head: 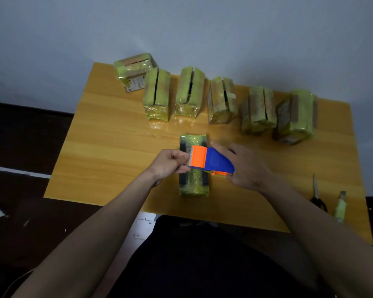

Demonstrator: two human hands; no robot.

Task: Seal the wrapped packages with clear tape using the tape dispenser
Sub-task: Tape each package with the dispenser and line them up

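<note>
- A blue-and-orange tape dispenser (211, 161) is held above the near-centre package (193, 166), which lies flat on the wood surface (108, 130) with its long axis running near to far.
- Right hand (247, 166): grip curled round the dispenser body, index finger laid along its far edge.
- Left hand (170, 165): fingers pinched together at the toothed orange end; a tape end is probably being pulled out, but clear tape cannot be made out.
- Six further wrapped packages are set in a row along the far side; one at far left (135, 70), one at far right (295, 117). All show glossy yellowish wrap; several carry brown strips and a dark slit along the top.
- Whether any of the row is already sealed with clear tape cannot be told.
- Judgement: sealing of the near package is at its start, no strip visibly laid; most of the task seems left.
- Scissors (318, 195) and a small utility knife (340, 206) lie untouched at near right.
</note>
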